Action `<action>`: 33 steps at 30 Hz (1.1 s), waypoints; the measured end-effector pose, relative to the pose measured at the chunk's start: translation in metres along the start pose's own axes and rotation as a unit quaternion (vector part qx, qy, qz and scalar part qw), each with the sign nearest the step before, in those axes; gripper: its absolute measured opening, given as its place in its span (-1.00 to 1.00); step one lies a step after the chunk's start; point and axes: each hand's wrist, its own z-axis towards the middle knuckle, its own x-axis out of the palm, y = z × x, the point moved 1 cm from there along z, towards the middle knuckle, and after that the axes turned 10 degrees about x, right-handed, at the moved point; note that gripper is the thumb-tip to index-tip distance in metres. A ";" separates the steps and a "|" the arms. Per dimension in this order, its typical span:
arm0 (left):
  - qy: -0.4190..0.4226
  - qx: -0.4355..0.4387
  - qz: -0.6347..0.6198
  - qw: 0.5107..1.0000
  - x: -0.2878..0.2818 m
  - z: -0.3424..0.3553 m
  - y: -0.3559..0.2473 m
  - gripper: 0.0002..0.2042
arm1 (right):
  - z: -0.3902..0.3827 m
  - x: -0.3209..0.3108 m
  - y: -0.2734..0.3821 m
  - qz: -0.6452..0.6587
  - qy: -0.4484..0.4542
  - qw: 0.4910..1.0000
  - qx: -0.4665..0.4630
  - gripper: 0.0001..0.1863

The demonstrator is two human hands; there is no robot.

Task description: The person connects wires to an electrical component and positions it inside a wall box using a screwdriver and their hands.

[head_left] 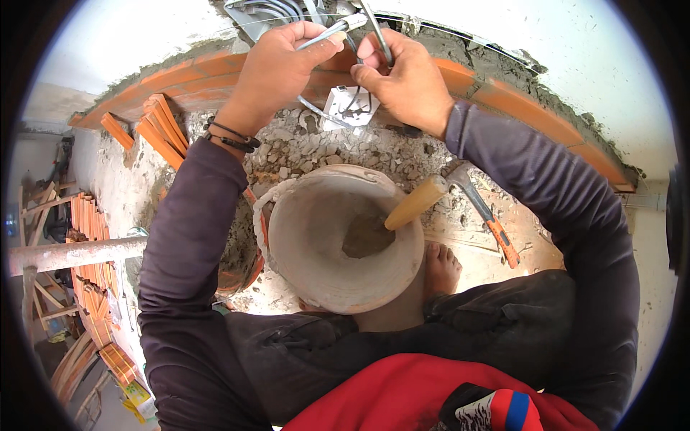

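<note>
At the top of the head view, my left hand (287, 65) pinches a light grey cable (325, 34) between thumb and fingers. Close by on the right, my right hand (406, 82) has its fingers curled round a curved dark-grey piece (379, 34), whose kind I cannot make out. A pale end piece (352, 23) lies between the two hands. Behind my left hand, several grey cables (277, 10) loop against the wall. Below the hands sits a white box (352, 108) with wires hanging over it.
A mortar-caked bucket (388, 287) stands between my legs, a wooden handle (417, 201) leaning in it. To its right lies a hammer (489, 215). Orange bricks (532, 108) line the wall over rubble (323, 149). Loose brick pieces (164, 129) lean at left; a pole (79, 255) crosses there.
</note>
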 end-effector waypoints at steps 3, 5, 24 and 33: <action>-0.009 0.029 0.023 0.999 0.003 0.000 0.008 -0.66 | -0.003 -0.010 0.005 -0.023 -0.017 0.999 -0.019 -0.79; -0.021 0.035 0.035 0.999 0.007 0.001 0.007 -0.62 | -0.001 -0.016 0.006 -0.050 -0.033 0.998 -0.028 -0.77; 0.005 -0.016 -0.002 1.000 -0.012 -0.004 0.008 -0.63 | 0.006 -0.035 0.034 -0.142 0.032 0.989 -0.027 -0.82; -0.099 0.071 0.089 0.989 0.004 -0.025 -0.017 -0.61 | 0.008 -0.037 0.040 -0.146 0.009 0.988 -0.047 -0.76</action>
